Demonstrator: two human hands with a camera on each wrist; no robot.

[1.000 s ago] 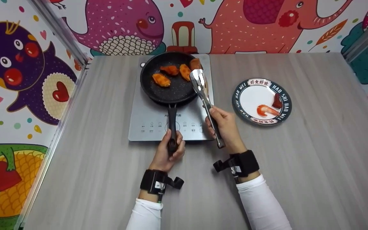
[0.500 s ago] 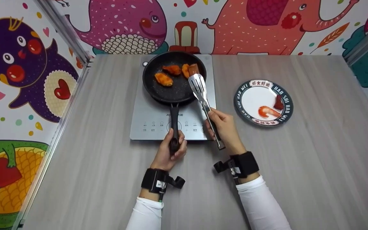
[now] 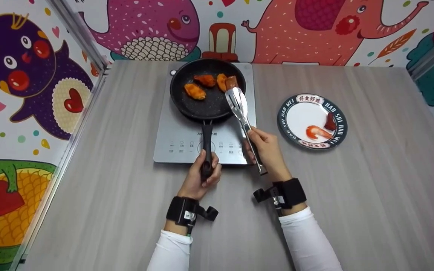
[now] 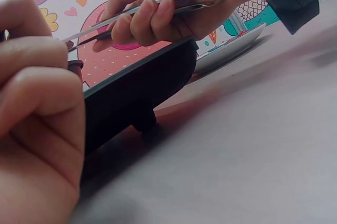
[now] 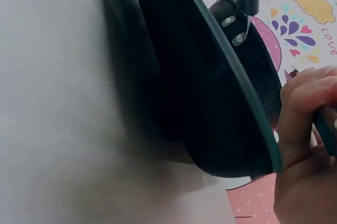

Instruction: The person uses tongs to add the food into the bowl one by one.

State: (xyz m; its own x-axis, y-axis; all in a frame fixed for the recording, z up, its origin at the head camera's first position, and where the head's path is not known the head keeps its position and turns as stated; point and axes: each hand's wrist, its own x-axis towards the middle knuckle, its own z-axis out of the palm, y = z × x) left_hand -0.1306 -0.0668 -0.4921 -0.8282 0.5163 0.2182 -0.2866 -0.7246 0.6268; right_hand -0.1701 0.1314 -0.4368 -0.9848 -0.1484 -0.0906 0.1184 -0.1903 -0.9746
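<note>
My left hand point(image 3: 199, 175) grips the black handle point(image 3: 207, 150) of a frying pan point(image 3: 205, 107), which sits on a silver induction cooker point(image 3: 171, 150). In my right hand point(image 3: 268, 148) are metal tongs point(image 3: 239, 107), tilted toward the pan's right side. A brown block of food point(image 3: 231, 82) lies at the tips of the tongs, inside the pan's rim; whether they still pinch it, I cannot tell. Three orange pieces like chicken wings are in the pan: one point(image 3: 194, 91) at left, one point(image 3: 205, 80) behind it, and one point(image 3: 222, 81) beside the brown block.
Right of the cooker stands a dark-rimmed plate point(image 3: 296, 137) bearing a shrimp point(image 3: 317, 132) and a dark red piece of food point(image 3: 330, 121). Patterned walls point(image 3: 307, 37) border the grey wooden table point(image 3: 371, 188) at the back and left.
The tongs and brown block have moved inward from the pan's right rim and slightly toward me. My left hand stays on the pan handle. The whole view has shifted slightly.
</note>
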